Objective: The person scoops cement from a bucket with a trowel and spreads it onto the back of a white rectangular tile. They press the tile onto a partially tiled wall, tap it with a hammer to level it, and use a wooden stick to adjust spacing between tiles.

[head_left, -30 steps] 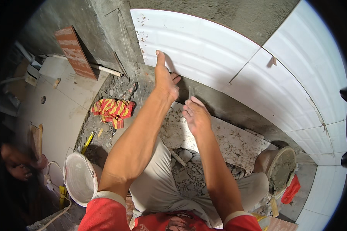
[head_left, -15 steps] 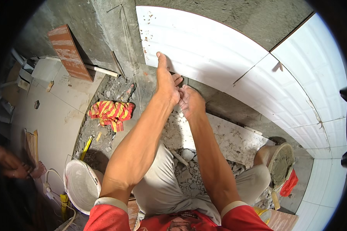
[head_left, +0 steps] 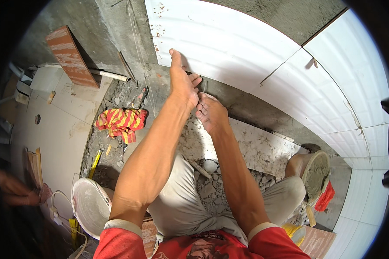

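A large white ribbed wall tile [head_left: 229, 39] stands against the grey cement wall. My left hand [head_left: 182, 82] grips its lower edge, thumb up on the tile face, fingers curled under the rim. My right hand [head_left: 209, 112] sits just below and to the right, fingers bunched against the left hand near the tile's bottom edge; whether it pinches something small cannot be told. More white tiles [head_left: 333, 77] are fixed on the wall to the right.
Rubble and a grey slab [head_left: 263, 146] lie under my knees. A red-and-yellow cloth [head_left: 121, 121], a white bucket [head_left: 90, 207], a brown tile [head_left: 69, 56] leaning on the wall and a mortar-filled pan [head_left: 316, 175] surround me. Another person's hand [head_left: 17, 194] shows at far left.
My right hand rose from the slab to meet my left hand at the tile's lower edge. The left hand stayed on the tile.
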{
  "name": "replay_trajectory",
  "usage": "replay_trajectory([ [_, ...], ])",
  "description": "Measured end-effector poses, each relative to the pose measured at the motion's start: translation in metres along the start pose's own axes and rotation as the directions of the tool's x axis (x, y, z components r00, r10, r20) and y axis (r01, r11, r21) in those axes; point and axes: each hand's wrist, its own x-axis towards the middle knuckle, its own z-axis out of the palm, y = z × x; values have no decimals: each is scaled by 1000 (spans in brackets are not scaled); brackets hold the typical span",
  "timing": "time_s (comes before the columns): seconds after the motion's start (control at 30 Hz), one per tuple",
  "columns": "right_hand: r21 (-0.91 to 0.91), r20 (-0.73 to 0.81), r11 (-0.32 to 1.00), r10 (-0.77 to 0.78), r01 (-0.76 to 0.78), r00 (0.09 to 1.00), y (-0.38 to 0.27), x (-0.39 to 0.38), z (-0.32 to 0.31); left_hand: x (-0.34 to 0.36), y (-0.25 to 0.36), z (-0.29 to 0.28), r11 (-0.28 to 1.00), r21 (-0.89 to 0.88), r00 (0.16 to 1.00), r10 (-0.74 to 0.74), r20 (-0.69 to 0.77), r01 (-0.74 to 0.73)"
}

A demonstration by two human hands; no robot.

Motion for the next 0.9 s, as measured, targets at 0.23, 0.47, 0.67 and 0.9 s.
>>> replay_trajectory([
  [0.23, -71, -31, 996, -52, 50, 998, 1, -3, 2, 0, 0, 1, 1000, 13, 1000, 19, 0, -19],
  [0.47, -94, 17, 993, -70, 71, 997, -6, 6, 2, -1, 0, 1, 1000, -1, 1000, 6, -1, -6],
  [0.67, -28, 34, 996, -87, 88, 996, -15, 14, 9, -2, 0, 2, 1000, -22, 1000, 3, -12, -3],
  [0.9, -57, 23, 990, -126, 127, 992, -13, 17, 15, -5, 1, 2, 1000, -25, 1000, -2, -22, 1],
])
